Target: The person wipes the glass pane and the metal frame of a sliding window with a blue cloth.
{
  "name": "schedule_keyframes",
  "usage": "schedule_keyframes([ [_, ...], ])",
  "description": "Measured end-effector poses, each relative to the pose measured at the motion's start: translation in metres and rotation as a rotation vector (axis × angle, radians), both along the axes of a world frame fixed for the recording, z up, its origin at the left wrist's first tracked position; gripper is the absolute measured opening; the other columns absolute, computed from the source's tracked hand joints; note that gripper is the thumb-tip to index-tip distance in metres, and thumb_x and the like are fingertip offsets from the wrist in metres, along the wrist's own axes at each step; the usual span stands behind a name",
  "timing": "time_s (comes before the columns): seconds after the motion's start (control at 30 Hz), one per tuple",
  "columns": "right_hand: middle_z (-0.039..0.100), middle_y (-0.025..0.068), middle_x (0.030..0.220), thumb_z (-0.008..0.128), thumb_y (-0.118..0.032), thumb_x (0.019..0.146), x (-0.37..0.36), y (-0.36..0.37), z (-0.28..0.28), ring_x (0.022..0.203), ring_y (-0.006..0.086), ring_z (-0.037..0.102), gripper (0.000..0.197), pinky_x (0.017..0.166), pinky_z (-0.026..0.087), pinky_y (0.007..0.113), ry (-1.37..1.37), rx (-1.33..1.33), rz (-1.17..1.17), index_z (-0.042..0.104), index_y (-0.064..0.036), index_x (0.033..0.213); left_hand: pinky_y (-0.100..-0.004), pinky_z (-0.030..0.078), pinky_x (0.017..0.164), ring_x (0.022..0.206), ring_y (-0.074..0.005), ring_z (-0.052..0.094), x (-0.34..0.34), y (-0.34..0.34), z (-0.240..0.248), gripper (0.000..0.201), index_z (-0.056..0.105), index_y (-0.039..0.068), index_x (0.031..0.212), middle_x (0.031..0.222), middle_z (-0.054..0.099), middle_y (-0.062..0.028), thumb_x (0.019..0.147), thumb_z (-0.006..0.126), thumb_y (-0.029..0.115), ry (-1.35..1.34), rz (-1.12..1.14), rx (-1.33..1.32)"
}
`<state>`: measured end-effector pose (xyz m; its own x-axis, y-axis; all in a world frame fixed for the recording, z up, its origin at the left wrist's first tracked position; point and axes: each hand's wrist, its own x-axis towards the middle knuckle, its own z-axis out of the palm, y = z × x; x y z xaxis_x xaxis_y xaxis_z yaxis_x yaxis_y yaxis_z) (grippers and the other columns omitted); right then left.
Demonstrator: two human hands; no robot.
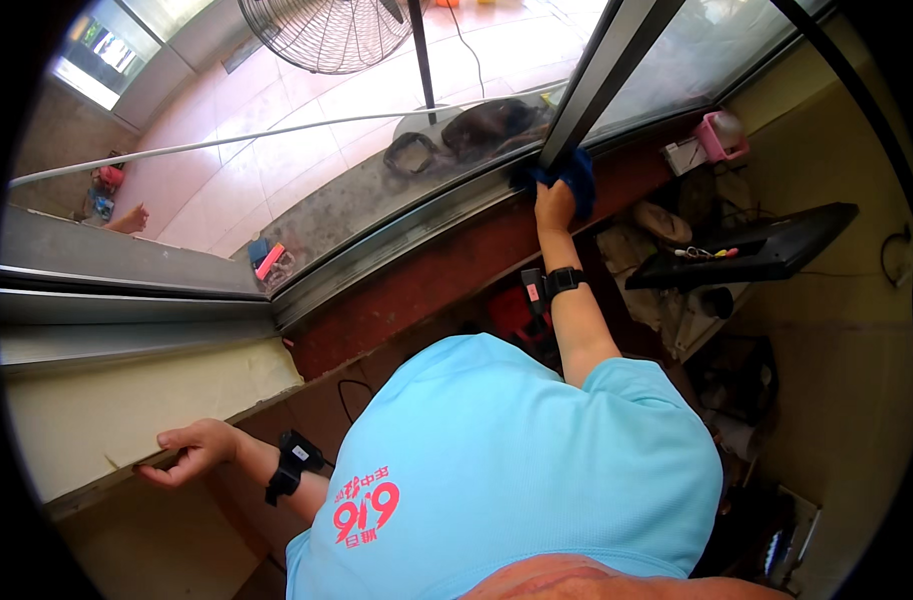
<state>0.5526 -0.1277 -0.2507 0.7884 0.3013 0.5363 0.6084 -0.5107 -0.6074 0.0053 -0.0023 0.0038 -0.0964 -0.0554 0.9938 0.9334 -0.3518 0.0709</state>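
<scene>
At the far left, the left hand [192,447] rests on the edge of a pale ledge [127,410] under the window. Its fingers curl over the edge, so the grip is clenched on the ledge; I judge this is to support the body while the person leans forward. A black wrist strap [292,465] sits on this arm. In the middle, the metal window track [377,240] runs diagonally above a red-brown wall band [427,280]. Behind the glass stands a floor fan [327,30] on pink tiles. To the right, the right hand [555,208] is stretched up and presses a blue cloth [577,175] against the bottom of the dark window frame post [602,70]; the grip is grasping the cloth. Further right, a pink container [719,135] sits on the sill, and a black tray [757,250] lies below.
</scene>
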Motion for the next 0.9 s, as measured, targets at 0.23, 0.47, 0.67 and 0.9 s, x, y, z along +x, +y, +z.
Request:
schedule_keyframes([
  [0.23,0.061,0.0222,0.103,0.072,-0.019,0.077,-0.014,0.008,0.013,0.095,0.041,0.055,0.037,0.082,0.043,0.045,-0.124,-0.006,-0.055,0.059,0.0008,0.105,-0.043,0.037,0.099,0.112,-0.0316,0.045,-0.005,0.0,0.0,0.046,0.035,-0.007,0.126,0.126,0.04,-0.0218,0.096,0.05,0.025,0.008,-0.016,0.022],
  [0.47,0.059,0.0189,0.108,0.069,-0.024,0.079,-0.007,0.007,0.001,0.103,0.0391,0.051,0.036,0.091,0.039,0.046,0.019,-0.029,-0.088,0.059,-0.0042,0.108,-0.042,0.039,0.099,0.115,-0.0313,0.046,-0.007,0.003,-0.003,0.047,0.034,-0.007,0.128,0.127,0.039,-0.0215,0.097,0.05,0.024,0.022,-0.004,-0.008],
  [0.67,0.059,0.0194,0.108,0.071,-0.025,0.078,-0.018,0.007,0.018,0.103,0.0392,0.052,0.038,0.091,0.04,0.045,-0.224,-0.015,-0.069,0.059,-0.0041,0.108,-0.0428,0.037,0.098,0.112,-0.0317,0.045,-0.006,0.002,-0.002,0.047,0.036,-0.007,0.125,0.125,0.041,-0.0219,0.096,0.05,0.027,-0.019,-0.065,0.032],
  [0.9,0.061,0.0187,0.103,0.074,-0.027,0.075,-0.015,0.002,0.019,0.101,0.0388,0.054,0.039,0.09,0.041,0.044,-0.018,0.048,-0.073,0.062,-0.0026,0.103,-0.0428,0.037,0.099,0.112,-0.0318,0.045,-0.004,0.001,0.002,0.047,0.036,-0.007,0.125,0.124,0.041,-0.022,0.096,0.051,0.027,0.023,0.008,0.013],
])
